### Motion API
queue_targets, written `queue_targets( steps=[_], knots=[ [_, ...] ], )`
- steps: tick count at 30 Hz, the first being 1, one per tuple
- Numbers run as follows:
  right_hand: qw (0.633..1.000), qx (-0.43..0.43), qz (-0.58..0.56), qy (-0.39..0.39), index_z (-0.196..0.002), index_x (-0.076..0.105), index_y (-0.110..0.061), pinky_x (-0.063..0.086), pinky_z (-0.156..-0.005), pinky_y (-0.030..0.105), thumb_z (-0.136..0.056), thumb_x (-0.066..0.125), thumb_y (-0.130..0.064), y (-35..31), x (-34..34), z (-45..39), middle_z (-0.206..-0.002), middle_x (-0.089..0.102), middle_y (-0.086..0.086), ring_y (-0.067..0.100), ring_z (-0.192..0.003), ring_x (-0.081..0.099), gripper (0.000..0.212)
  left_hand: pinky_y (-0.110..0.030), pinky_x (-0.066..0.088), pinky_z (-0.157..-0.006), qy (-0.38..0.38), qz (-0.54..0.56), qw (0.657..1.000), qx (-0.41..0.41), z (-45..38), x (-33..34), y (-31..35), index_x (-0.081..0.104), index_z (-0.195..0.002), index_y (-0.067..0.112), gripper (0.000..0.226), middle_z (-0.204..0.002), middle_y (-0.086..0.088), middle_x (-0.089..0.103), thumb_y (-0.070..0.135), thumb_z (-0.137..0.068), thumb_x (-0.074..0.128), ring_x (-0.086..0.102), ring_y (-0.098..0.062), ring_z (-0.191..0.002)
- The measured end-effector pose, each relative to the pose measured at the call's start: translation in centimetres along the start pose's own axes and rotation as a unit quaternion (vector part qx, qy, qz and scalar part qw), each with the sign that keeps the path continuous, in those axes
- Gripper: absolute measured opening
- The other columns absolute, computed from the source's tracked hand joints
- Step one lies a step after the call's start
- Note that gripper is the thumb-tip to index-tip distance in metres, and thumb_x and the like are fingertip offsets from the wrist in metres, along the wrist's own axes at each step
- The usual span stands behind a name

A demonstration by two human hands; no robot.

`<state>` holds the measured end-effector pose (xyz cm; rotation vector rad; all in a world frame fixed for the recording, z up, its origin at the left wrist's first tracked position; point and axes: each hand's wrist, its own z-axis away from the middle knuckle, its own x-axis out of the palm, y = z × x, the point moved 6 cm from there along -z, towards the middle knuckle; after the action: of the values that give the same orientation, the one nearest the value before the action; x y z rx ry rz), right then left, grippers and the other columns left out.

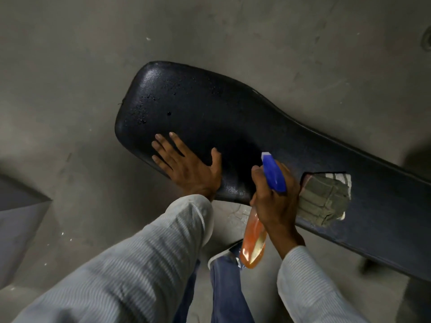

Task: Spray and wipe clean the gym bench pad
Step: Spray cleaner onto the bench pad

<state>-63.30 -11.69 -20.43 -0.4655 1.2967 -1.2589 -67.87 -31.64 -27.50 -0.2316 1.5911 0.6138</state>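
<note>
Right hand (276, 201): we see it wrapped around the neck of the spray bottle (254, 241), whose blue head points toward the pad's wide end.
Left hand (186, 164): fingers spread, palm flat on the near edge of the bench pad (233, 117).
Cloth (324, 199): folded, grey-green, lying on the pad just beside our right hand.
Bench pad: black, droplets scattered across its wide far end.
Floor (70, 66): bare grey concrete beyond.

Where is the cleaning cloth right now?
The folded grey cloth lies on the black bench pad, right of the right hand holding the spray bottle.
</note>
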Motion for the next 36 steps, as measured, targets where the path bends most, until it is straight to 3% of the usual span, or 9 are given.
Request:
queue_targets(
  steps=[6,12,14,18,20,27,32,36],
  knots=[
    [0.998,-0.014,-0.013,0.060,-0.084,0.061,-0.025,0.061,-0.070,0.056,-0.094,0.059,-0.052,1.1,-1.5,1.5,-0.073,0.062,0.014,0.040,-0.067,0.064,0.028,-0.063,0.006,-0.133,-0.009,0.020,1.000,0.008,0.1,-0.2,0.3,0.017,-0.170,0.003,0.111,-0.177,-0.027,0.005,0.072,-0.089,0.050,0.003,-0.045,-0.166],
    [0.997,-0.036,0.008,0.072,-0.080,0.057,-0.018,0.056,-0.065,0.059,-0.095,0.058,-0.049,2.7,-1.0,3.4,-0.071,0.059,0.011,0.041,-0.065,0.062,0.035,-0.061,0.000,-0.134,-0.022,0.062,0.997,0.032,0.0,-0.3,-0.5,0.014,-0.170,0.004,0.109,-0.177,-0.028,0.001,0.072,-0.092,0.049,-0.002,-0.046,-0.165],
    [0.997,-0.039,0.009,0.068,-0.081,0.058,-0.017,0.056,-0.064,0.058,-0.095,0.058,-0.049,3.2,-0.3,4.0,-0.072,0.059,0.010,0.040,-0.065,0.062,0.035,-0.061,-0.001,-0.134,-0.037,0.054,0.994,0.088,0.0,-0.3,-0.9,0.016,-0.170,0.005,0.105,-0.177,-0.029,0.002,0.071,-0.095,0.046,-0.002,-0.048,-0.165],
    [0.997,-0.030,-0.005,0.066,-0.081,0.058,-0.019,0.057,-0.064,0.061,-0.093,0.057,-0.050,3.9,0.9,4.9,-0.072,0.059,0.010,0.041,-0.066,0.062,0.034,-0.061,0.004,-0.134,-0.045,0.008,0.949,0.312,0.1,0.3,0.0,0.021,-0.170,0.008,0.089,-0.178,-0.023,0.010,0.063,-0.103,0.041,0.006,-0.042,-0.166],
    [0.998,-0.024,-0.002,0.060,-0.081,0.058,-0.020,0.057,-0.067,0.061,-0.093,0.057,-0.051,4.0,1.4,5.3,-0.073,0.060,0.008,0.040,-0.067,0.063,0.034,-0.061,0.009,-0.133,-0.048,-0.003,0.936,0.349,-0.1,0.7,0.1,0.023,-0.170,0.008,0.084,-0.178,-0.021,0.014,0.061,-0.106,0.037,0.010,-0.040,-0.166],
    [0.998,-0.056,0.022,0.021,-0.080,0.059,-0.022,0.056,-0.068,0.053,-0.093,0.055,-0.050,3.0,4.5,6.7,-0.072,0.056,-0.004,0.026,-0.065,0.059,0.031,-0.057,0.004,-0.135,-0.036,0.015,0.928,0.370,-0.9,-0.4,-1.2,0.022,-0.169,0.006,0.088,-0.178,-0.022,0.011,0.064,-0.105,0.038,0.008,-0.038,-0.167],
    [0.997,-0.072,0.017,0.004,-0.080,0.060,-0.018,0.055,-0.067,0.054,-0.095,0.055,-0.048,1.9,6.7,7.4,-0.073,0.056,-0.003,0.023,-0.068,0.058,0.034,-0.056,0.002,-0.135,-0.003,0.009,0.954,0.301,-4.3,-1.4,-6.1,0.021,-0.170,0.006,0.085,-0.179,-0.020,0.010,0.061,-0.107,0.040,0.006,-0.036,-0.167],
    [0.997,-0.068,0.019,-0.034,-0.082,0.058,-0.023,0.059,-0.064,0.055,-0.097,0.055,-0.051,1.2,8.7,7.9,-0.075,0.056,-0.003,0.025,-0.068,0.062,0.031,-0.056,0.005,-0.135,-0.005,0.024,0.954,0.299,-4.7,-1.7,-8.2,0.022,-0.169,0.005,0.079,-0.179,-0.019,0.012,0.054,-0.110,0.040,0.007,-0.035,-0.167]
  ],
)
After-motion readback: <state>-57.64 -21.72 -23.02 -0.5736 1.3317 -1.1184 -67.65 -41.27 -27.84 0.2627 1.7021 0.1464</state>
